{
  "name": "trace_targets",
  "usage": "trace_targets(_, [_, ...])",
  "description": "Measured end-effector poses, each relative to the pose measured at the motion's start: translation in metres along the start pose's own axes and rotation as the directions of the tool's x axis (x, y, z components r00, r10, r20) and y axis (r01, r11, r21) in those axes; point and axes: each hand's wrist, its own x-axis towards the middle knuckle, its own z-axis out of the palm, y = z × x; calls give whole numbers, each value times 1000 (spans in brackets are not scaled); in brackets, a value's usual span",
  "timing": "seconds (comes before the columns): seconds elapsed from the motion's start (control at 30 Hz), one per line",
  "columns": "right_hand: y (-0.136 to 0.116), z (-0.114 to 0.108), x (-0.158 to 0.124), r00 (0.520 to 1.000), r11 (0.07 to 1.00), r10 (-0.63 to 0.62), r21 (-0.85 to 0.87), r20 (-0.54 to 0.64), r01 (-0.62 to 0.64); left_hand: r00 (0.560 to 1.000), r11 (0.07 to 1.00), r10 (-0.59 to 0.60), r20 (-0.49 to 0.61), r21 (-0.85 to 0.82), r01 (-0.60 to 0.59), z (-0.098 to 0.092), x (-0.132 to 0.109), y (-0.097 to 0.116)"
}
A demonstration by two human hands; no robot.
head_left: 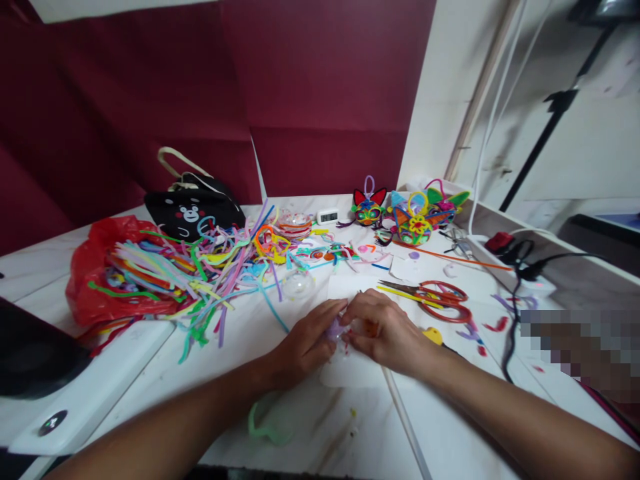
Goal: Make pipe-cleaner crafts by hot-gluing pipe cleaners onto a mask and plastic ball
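Observation:
My left hand [314,339] curls round a small purple-and-clear piece [335,329], mostly hidden by the fingers. From the other side, the fingers of my right hand [383,328] pinch at the same piece, with bits of red showing below. Under both hands lies a white sheet [345,377]. A translucent rod [404,420] runs from below my right hand toward the table's front edge. Beside the right wrist is a yellow item [433,335], partly covered by the arm. Red-handled scissors [445,300] lie just beyond, and a clear plastic dome [299,285] rests beyond my left hand.
At left, a red plastic bag [83,273] spills many pipe cleaners [155,267]. Behind stand a black bag [193,207], a small digital display [328,217] and several cat-eared ornaments [414,225]. A black cable [513,333] hangs at right; a green pipe cleaner [267,433] lies in front.

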Motion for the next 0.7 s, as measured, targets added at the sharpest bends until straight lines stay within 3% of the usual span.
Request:
trace_targets(0.33, [-2,-2,-1,1000,1000,17,-1,13,-17,997,991,-64,40,-114,68,-9,-4,2])
trace_targets(0.5, [-9,1,-2,1000,996,-6,-95,-8,6,993,985,-110,37,-130,114,-15,-2,5])
trace_targets(0.7, [-11,6,-2,998,978,-51,-205,-29,44,999,995,-22,35,-96,25,-14,1,0])
